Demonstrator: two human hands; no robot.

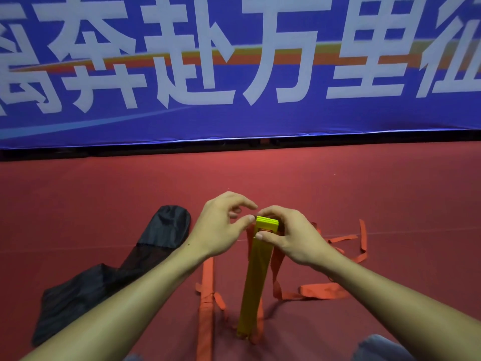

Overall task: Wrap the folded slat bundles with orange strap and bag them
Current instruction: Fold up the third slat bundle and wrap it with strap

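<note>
right hand point(289, 237) pinching top of upright slat bundle point(256, 277) | left hand point(221, 227) spread, fingers curled, beside it | strap point(322, 293) partly hidden behind bundle | bag point(104, 272) under left forearm

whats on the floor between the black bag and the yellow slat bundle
In the head view, an orange strap lies lengthwise on the red floor between the black bag and the upright yellow slat bundle.

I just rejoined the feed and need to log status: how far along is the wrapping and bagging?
Done: the yellow slat bundle is folded and stands upright on the red floor. In hand: the right hand has a grip on its top end; the left hand hovers open beside it. Left: the orange strap mostly trails loose, and the black bag lies unfilled at left.
</note>
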